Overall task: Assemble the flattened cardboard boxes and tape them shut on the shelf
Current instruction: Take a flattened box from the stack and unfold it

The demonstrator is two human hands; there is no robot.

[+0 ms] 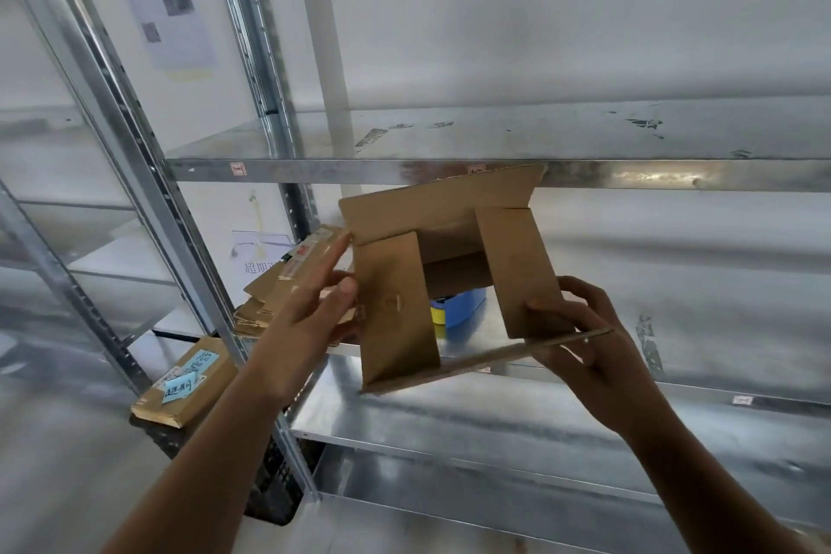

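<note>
Hands hold an open box (449, 216) mid-frame.
Its left side sits in the left hand (314, 310), thumb on a flap; the right hand (580, 328) pinches the right flap.

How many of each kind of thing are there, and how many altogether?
Open cardboard box, held up: 1
Pile of flattened boxes: 1
Closed box with blue stickers: 1
Blue tape dispenser: 1
Black crate: 1
Hands: 2, left hand and right hand
Total: 7
</note>
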